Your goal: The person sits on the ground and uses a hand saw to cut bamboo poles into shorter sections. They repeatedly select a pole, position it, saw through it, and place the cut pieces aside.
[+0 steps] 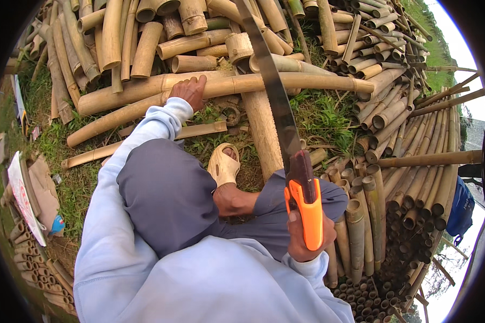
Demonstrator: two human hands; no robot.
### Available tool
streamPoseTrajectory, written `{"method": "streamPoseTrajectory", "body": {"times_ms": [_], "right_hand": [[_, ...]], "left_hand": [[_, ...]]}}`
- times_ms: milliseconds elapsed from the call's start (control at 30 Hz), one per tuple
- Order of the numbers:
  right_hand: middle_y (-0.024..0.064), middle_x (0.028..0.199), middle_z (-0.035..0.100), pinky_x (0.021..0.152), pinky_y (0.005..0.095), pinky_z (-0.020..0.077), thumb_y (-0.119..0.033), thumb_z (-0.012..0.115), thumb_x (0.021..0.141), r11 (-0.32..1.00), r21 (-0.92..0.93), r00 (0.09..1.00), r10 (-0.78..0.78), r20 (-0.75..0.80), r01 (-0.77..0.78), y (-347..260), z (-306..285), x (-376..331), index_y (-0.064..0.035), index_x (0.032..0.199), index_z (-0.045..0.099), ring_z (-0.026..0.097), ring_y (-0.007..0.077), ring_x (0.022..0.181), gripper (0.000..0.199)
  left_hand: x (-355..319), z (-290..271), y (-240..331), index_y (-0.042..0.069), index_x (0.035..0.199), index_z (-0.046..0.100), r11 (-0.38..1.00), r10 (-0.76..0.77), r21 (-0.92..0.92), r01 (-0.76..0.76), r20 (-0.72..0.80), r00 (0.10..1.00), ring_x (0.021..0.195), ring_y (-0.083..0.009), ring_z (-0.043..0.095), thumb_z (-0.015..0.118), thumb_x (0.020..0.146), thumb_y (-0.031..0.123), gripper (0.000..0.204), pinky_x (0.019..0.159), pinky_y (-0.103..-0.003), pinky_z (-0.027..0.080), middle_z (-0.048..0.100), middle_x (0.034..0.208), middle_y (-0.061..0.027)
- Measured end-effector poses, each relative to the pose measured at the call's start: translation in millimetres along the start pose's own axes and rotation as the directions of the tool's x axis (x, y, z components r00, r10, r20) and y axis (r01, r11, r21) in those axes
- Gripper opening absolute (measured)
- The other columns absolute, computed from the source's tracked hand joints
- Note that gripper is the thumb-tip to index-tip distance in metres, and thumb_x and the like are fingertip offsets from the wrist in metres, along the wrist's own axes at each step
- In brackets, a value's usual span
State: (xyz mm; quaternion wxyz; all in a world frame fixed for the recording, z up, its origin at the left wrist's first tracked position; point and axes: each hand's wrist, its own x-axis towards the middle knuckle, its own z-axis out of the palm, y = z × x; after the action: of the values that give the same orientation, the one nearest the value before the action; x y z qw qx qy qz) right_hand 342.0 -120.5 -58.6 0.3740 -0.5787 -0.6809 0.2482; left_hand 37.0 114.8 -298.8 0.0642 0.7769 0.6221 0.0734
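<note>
A long bamboo pole (231, 86) lies crosswise in front of me, its right end resting beyond a light wooden post (263, 132). My left hand (189, 92) is wrapped round this pole, left of the post. In my right hand (311, 239) is a hand saw (277, 102) with an orange and dark handle. Its long dark blade points up and away, passing over the pole in the picture. Whether the teeth touch the bamboo I cannot tell. Behind the held pole, a thicker bamboo pole (124, 96) lies nearly alongside.
Cut bamboo pieces (145, 51) are heaped at the far side. More bamboo tubes (369, 215) stand upright at my right, beside long stacked poles (423, 161). My sandalled foot (224, 167) is near the post. A split bamboo strip (94, 154) lies on the grass.
</note>
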Motion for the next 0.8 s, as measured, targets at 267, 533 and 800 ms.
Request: {"method": "streamPoseTrajectory", "body": {"times_ms": [267, 533, 800], "right_hand": [[0.0153, 0.084, 0.071, 0.066, 0.0302, 0.0538, 0.003, 0.074, 0.086, 0.987, 0.116, 0.993, 0.118, -0.027, -0.114, 30, 17, -4, 0.0076, 0.109, 0.069, 0.072, 0.0268, 0.07, 0.024], [0.0123, 0.079, 0.068, 0.061, 0.0314, 0.0514, 0.002, 0.075, 0.086, 0.992, 0.088, 0.996, 0.09, 0.023, -0.091, 49, 47, 6, 0.0058, 0.101, 0.07, 0.066, 0.024, 0.062, 0.016], [0.0115, 0.075, 0.066, 0.058, 0.033, 0.0503, 0.002, 0.076, 0.086, 0.981, 0.12, 0.988, 0.154, -0.004, -0.152, 56, 62, 0, 0.0042, 0.099, 0.07, 0.064, 0.0253, 0.059, 0.015]], "left_hand": [[15, -43, 5, 0.006, 0.118, 0.056, 0.943, 0.017, -0.327, 0.061, 0.231, 0.973, 0.105, -0.0429, 0.066, 0.084, 0.069, 0.029, 0.061, 0.092, -0.05, 0.052, 0.07, 0.109, -0.0196], [26, -61, -20, 0.001, 0.122, 0.069, 0.841, 0.121, -0.525, 0.132, 0.421, 0.899, 0.105, -0.0374, 0.068, 0.081, 0.079, 0.041, 0.06, 0.096, -0.046, 0.052, 0.072, 0.116, -0.0195], [-9, -23, 18, 0.005, 0.123, 0.053, 0.999, 0.038, -0.008, -0.038, 0.088, 0.995, 0.102, -0.036, 0.068, 0.077, 0.085, 0.041, 0.058, 0.093, -0.047, 0.051, 0.069, 0.104, -0.0174]]}}
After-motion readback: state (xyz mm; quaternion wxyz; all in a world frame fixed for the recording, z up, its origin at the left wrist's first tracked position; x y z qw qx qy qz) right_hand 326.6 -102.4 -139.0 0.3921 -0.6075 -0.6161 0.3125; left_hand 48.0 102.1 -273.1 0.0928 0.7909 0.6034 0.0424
